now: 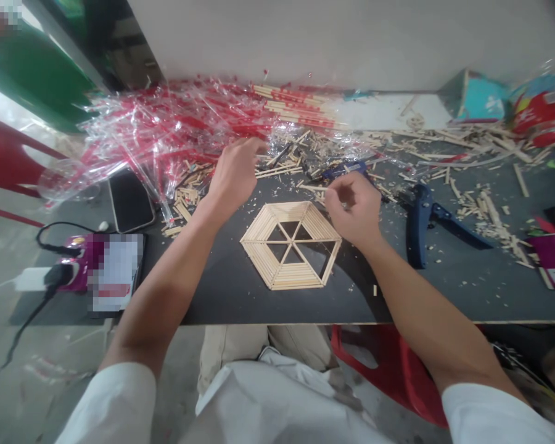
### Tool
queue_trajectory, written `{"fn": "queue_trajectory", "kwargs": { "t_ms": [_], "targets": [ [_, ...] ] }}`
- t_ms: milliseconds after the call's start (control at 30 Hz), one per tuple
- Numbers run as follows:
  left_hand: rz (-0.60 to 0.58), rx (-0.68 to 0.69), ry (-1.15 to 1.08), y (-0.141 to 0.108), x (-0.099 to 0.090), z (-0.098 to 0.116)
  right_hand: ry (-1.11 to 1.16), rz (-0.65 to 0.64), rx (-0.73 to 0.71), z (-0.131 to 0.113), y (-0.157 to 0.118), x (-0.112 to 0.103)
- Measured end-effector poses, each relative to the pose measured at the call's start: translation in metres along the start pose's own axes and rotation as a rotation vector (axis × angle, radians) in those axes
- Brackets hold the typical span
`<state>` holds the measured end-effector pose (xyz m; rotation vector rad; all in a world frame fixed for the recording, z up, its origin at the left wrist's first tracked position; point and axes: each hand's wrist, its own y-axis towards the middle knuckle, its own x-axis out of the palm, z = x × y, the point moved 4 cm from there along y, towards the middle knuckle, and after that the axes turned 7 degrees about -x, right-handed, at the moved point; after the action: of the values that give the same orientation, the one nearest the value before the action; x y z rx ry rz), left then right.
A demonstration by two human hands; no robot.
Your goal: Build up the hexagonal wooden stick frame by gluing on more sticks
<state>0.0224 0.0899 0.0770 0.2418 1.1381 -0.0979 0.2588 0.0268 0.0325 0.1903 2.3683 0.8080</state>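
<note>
A flat hexagonal frame of thin wooden sticks (264,262) lies on the dark table, with spokes meeting in its middle. Rows of sticks fill most of its sections; the lower right one shows bare table inside its outer stick. My left hand (237,168) hovers beyond the frame's upper left, over scattered stick pieces, its fingers bent away and mostly hidden. Beside the frame's upper right edge, my right hand (355,206) is closed, thumb and index fingertips together; whatever they pinch is too small to make out. Behind it lies a dark blue tool (345,169), partly covered.
Clear plastic wrappers with red parts (180,117) heap at the back left, beside red-marked sticks (300,105). Blue-handled cutters (420,225) lie right among wood scraps (488,213). Two phones, one black (130,200), and a purple power strip (76,262) sit left.
</note>
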Motion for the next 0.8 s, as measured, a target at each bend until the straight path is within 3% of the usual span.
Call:
{"fn": "queue_trajectory", "kwargs": {
  "t_ms": [100, 267, 400, 633, 800],
  "targets": [
    [-0.022, 0.061, 0.092, 0.0, -0.004, 0.0, 0.007, -0.024, -0.09, -0.007, -0.002, 0.003],
    [-0.323, 0.285, 0.024, -0.006, 0.016, 0.015, 0.096, 0.033, -0.186, -0.007, -0.004, 0.001],
    [-0.509, 0.344, 0.049, -0.017, 0.034, 0.03, 0.19, 0.062, -0.19, 0.004, -0.007, 0.001],
    [-0.465, 0.319, 0.092, -0.026, 0.046, 0.035, 0.137, -0.028, -0.161, 0.003, -0.006, 0.004],
    [-0.518, 0.433, 0.048, -0.021, 0.047, 0.032, 0.123, -0.007, -0.127, 0.002, -0.004, 0.004]
  ]
}}
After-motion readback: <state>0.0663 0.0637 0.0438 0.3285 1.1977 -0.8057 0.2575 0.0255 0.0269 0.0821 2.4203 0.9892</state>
